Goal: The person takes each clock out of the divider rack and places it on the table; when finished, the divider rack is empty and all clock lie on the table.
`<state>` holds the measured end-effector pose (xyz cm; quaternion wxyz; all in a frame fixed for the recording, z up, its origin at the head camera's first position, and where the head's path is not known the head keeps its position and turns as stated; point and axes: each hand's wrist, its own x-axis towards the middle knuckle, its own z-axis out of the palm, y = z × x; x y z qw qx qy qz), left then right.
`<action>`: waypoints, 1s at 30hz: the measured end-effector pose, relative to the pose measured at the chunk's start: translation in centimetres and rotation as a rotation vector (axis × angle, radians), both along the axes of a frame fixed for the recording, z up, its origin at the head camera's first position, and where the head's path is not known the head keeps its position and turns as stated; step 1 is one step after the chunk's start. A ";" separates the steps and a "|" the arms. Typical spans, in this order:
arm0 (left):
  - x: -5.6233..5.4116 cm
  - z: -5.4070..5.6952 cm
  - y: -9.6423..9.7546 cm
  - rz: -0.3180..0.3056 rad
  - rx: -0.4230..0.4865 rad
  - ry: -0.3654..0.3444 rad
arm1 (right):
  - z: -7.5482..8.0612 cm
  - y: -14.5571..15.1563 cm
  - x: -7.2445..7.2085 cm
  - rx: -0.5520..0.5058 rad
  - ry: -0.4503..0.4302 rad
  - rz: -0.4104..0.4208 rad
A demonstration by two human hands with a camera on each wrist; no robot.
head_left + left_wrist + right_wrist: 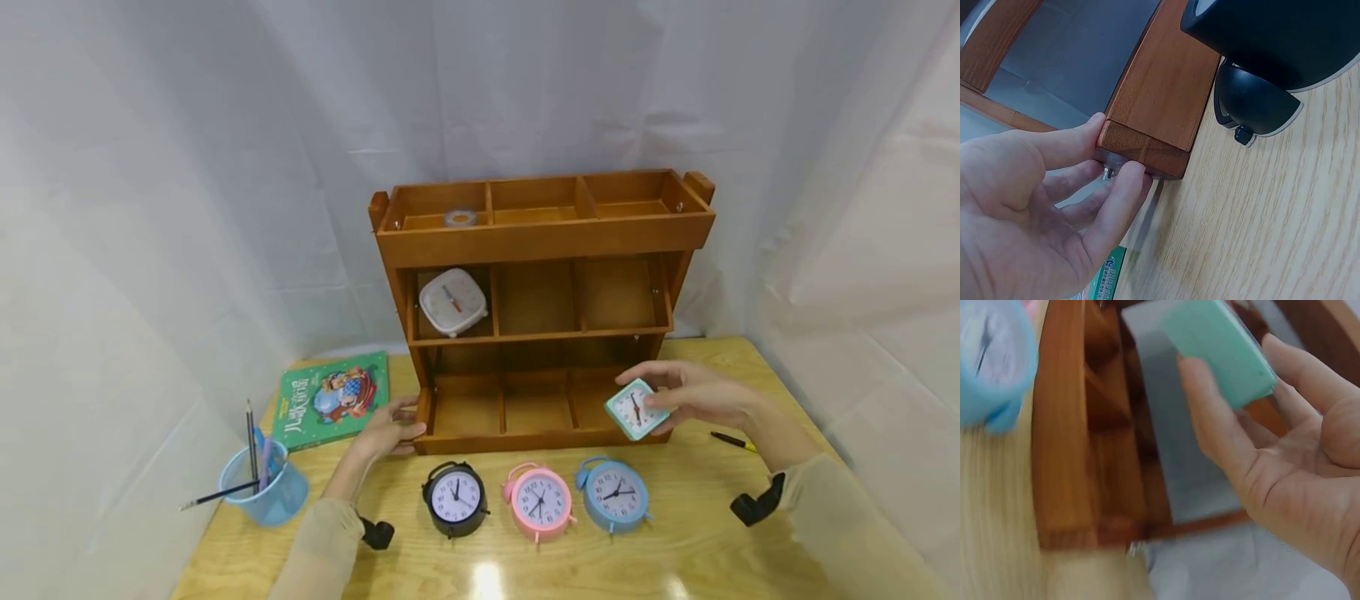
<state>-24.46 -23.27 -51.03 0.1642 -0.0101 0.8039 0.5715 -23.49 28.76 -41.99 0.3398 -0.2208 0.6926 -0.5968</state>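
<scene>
My right hand (693, 396) holds a small square mint-green alarm clock (637, 409) in front of the right end of a wooden three-tier shelf (540, 242). In the right wrist view the clock (1219, 353) shows its plain side, pinched between thumb and fingers. At the shelf's lower left end, my left hand (387, 429) grips the corner of the bottom tray (1147, 147) with its fingertips. Three round alarm clocks stand in front of the shelf: a black one (456, 498), a pink one (540, 502) and a blue one (617, 495).
A white square box (453, 302) sits in the middle tier's left compartment, and a tape roll (460, 217) in the top left one. Left of the shelf are a green book (330, 398) and a blue pen cup (277, 498). A dark pen (731, 439) lies at right.
</scene>
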 end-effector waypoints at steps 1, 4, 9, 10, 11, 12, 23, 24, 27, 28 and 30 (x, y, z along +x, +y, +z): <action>0.0 0.0 0.0 -0.003 -0.002 0.003 | -0.3 0.5 0.0 0.017 -0.006 -0.002; -0.2 -0.2 -0.1 0.002 -0.003 0.002 | -1.3 2.1 0.1 0.059 -0.024 0.005; -0.3 -0.3 -0.2 0.006 0.001 -0.005 | -2.7 3.7 0.2 0.155 -0.019 0.052; -0.3 -0.3 -0.2 0.008 0.003 -0.004 | -3.0 3.8 0.2 0.168 -0.022 0.067; -0.3 -0.3 -0.2 0.010 0.005 -0.003 | -3.3 4.0 0.3 0.180 -0.028 0.084; -0.2 -0.3 -0.1 0.011 0.007 -0.001 | -3.5 4.1 0.3 0.184 -0.037 0.102; -0.2 -0.4 -0.1 0.010 0.010 0.013 | -6.1 4.4 0.7 0.222 -0.057 0.201; -0.2 -0.4 -0.1 0.008 0.010 0.014 | -6.3 4.4 0.7 0.222 -0.065 0.201; -0.2 -0.5 -0.1 0.007 0.007 0.014 | -6.8 4.5 0.9 0.226 -0.068 0.207; -0.3 -0.5 -0.1 0.006 0.005 0.014 | -7.0 4.5 0.9 0.231 -0.064 0.211; -0.3 -0.6 -0.1 0.008 0.004 0.009 | -7.2 4.4 1.0 0.241 -0.061 0.215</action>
